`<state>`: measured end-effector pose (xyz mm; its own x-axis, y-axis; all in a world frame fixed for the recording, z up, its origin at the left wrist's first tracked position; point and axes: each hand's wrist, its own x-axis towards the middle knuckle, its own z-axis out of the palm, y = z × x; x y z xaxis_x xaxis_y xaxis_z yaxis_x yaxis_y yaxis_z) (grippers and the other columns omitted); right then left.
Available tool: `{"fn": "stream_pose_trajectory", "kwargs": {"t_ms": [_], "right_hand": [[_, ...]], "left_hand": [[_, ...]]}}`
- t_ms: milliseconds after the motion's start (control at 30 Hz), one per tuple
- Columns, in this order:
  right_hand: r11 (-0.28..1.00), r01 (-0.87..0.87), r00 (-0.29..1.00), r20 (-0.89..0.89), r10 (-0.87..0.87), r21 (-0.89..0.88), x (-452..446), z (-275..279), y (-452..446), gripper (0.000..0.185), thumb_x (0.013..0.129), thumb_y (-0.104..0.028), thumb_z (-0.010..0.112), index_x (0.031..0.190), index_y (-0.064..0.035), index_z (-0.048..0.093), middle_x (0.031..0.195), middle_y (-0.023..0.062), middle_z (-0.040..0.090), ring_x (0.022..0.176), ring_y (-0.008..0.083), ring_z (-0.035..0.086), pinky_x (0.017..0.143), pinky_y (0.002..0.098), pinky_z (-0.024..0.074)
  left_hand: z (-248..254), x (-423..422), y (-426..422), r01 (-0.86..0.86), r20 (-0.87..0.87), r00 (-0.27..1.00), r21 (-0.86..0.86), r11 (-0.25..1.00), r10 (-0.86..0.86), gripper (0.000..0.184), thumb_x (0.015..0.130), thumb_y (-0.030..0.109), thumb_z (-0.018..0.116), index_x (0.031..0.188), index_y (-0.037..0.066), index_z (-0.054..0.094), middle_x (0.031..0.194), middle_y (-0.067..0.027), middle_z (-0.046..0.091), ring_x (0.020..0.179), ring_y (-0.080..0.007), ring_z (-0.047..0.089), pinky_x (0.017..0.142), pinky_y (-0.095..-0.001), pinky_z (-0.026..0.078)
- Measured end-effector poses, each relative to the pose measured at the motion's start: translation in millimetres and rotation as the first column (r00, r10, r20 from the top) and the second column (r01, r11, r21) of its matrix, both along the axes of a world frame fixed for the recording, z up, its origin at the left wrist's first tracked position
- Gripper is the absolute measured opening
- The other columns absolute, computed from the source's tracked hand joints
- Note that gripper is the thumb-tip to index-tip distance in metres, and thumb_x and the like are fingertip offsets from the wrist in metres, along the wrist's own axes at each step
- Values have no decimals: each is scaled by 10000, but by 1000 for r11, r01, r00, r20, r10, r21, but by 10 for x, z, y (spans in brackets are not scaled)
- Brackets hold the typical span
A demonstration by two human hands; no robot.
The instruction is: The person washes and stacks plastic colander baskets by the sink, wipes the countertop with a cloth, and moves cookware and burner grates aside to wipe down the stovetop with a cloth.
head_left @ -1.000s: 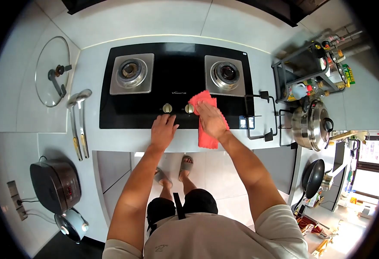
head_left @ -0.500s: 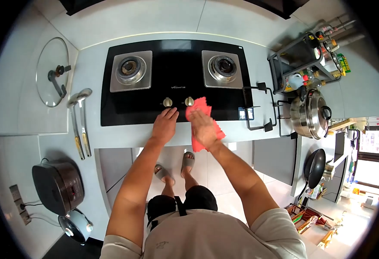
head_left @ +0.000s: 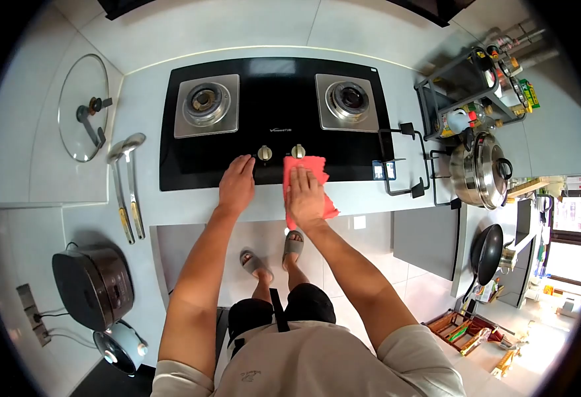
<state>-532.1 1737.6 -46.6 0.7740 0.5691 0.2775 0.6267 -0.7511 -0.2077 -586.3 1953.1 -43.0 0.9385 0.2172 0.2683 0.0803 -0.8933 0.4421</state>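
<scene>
My right hand (head_left: 306, 197) lies over a pinkish-red cloth (head_left: 317, 165), pressing it on the front strip of the black glass gas cooktop (head_left: 270, 99), just below the right knob (head_left: 298, 151). Part of the cloth hangs over the counter's front edge. My left hand (head_left: 237, 185) rests on the cooktop's front left part, fingers stretched forward, beside the left knob (head_left: 265, 153) and with nothing in it. Two burners, the left burner (head_left: 206, 104) and the right burner (head_left: 347, 99), sit bare on square steel plates.
Black pan supports (head_left: 406, 162) stand at the cooktop's right end, beside a lidded steel pot (head_left: 479, 172) and a rack (head_left: 459, 92) of bottles. On the left are two ladles (head_left: 126, 188), a glass lid (head_left: 83, 109) and a dark rice cooker (head_left: 92, 288). A black pan (head_left: 486, 255) is farther right.
My left hand has shifted left, away from below the left knob. My right hand and the cloth have moved from beside the right knob to below it, and the cloth lies flatter.
</scene>
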Motion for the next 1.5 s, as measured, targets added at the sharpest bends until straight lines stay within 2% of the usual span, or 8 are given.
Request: {"fn": "stream_pose_trajectory", "kwargs": {"t_ms": [233, 400, 500, 800, 900, 1133, 1333, 1500], "right_hand": [[998, -30, 998, -63, 27, -53, 147, -48, 575, 552, 969, -140, 571, 1489, 36, 520, 1585, 188, 497, 1423, 362, 474, 1174, 476, 398], [995, 45, 966, -248, -67, -94, 326, 8, 833, 781, 958, -85, 553, 1622, 116, 195, 1588, 259, 475, 1404, 377, 485, 1178, 429, 389], [994, 69, 943, -318, -93, -86, 417, -11, 893, 769, 955, -73, 561, 1617, 118, 217, 1579, 255, 487, 1382, 372, 504, 1168, 417, 398], [984, -107, 992, -81, 96, -140, -191, -36, 340, 582, 971, -211, 602, 1507, 5, 530, 1572, 172, 524, 1432, 347, 491, 1120, 445, 447], [986, -106, 983, -161, 86, -125, -145, 47, 360, 578, 968, -204, 596, 1504, 5, 534, 1541, 168, 551, 1396, 345, 513, 1109, 440, 451], [981, -78, 996, -56, 69, -176, 76, -106, 574, 544, 968, -186, 575, 1474, 14, 569, 1555, 174, 552, 1380, 343, 518, 1110, 435, 451], [979, -110, 992, -73, 98, -174, -280, -48, 735, 499, 1030, -208, 554, 1469, 30, 567, 1543, 192, 561, 1372, 368, 528, 1090, 453, 466], [961, -258, 966, -11, 258, -100, -297, -115, 1146, 518, 971, -192, 618, 1441, 25, 596, 1484, 195, 604, 1344, 369, 545, 1081, 444, 468]], "left_hand": [[-108, 104, 88, -50, -21, 998, 108, 993, 52, 450, 942, 47, 640, 1390, 3, 631, 1492, -123, 607, 1407, -331, 546, 1165, -441, 449], [-115, 71, 135, -16, -25, 1000, 84, 996, 18, 450, 958, 75, 638, 1402, 4, 625, 1505, -123, 600, 1416, -331, 540, 1160, -450, 451], [-143, 59, 128, -19, 1, 1000, 94, 995, 19, 448, 969, 84, 631, 1411, 8, 622, 1515, -120, 593, 1418, -327, 538, 1156, -444, 455], [-143, 42, 228, 29, -161, 987, 61, 998, -18, 487, 974, 53, 600, 1461, 59, 602, 1571, -76, 551, 1477, -267, 492, 1194, -398, 438], [-137, -7, 291, 75, -207, 976, 69, 995, -59, 512, 957, 24, 622, 1468, 33, 587, 1601, -108, 515, 1481, -294, 483, 1204, -393, 436], [-85, -144, 403, 129, -177, 977, 58, 990, -117, 596, 870, -39, 625, 1460, 30, 586, 1595, -80, 520, 1495, -267, 469, 1200, -370, 439], [-93, -479, 670, 23, -190, 982, 89, 996, -5, 576, 893, -22, 618, 1466, 30, 582, 1597, -84, 519, 1499, -272, 462, 1206, -384, 432], [-160, -840, 895, -109, -167, 978, 96, 989, 124, 544, 934, -1, 591, 1476, 35, 580, 1603, -83, 515, 1506, -269, 456, 1213, -382, 424]]}}
